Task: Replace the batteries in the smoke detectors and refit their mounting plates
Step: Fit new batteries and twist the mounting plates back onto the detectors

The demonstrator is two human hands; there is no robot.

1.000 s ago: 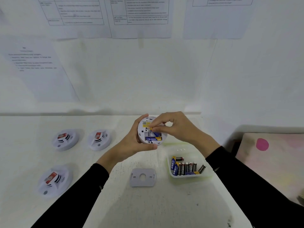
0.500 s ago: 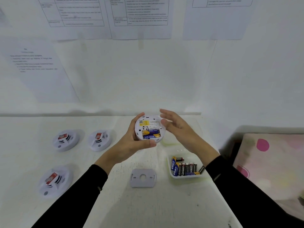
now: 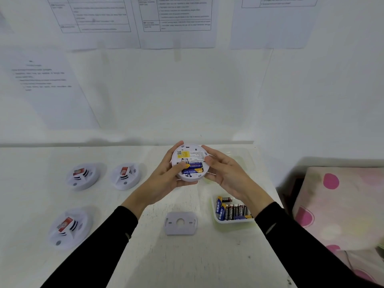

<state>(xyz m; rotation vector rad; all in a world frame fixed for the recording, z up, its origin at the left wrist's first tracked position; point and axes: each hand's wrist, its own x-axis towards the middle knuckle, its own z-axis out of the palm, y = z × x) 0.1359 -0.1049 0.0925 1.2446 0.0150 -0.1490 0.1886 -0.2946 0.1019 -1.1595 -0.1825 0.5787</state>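
Observation:
A round white smoke detector is held above the table with its back toward me. Its battery bay shows blue and yellow batteries. My left hand grips it from the left and below, thumb on the bay's edge. On its right rim rest the thumb and fingers of my right hand. A grey mounting plate lies flat on the table below. Right of the plate, a white tray holds several loose batteries.
Three more smoke detectors lie face up on the left: two at the back, one nearer me. A clear plastic lid lies behind my right hand. A pink-spotted cloth covers the right side. Printed sheets hang on the wall.
My right hand drew its fingertips out of the battery bay, opened, then closed onto the detector's right rim. The detector tilted slightly in my left hand.

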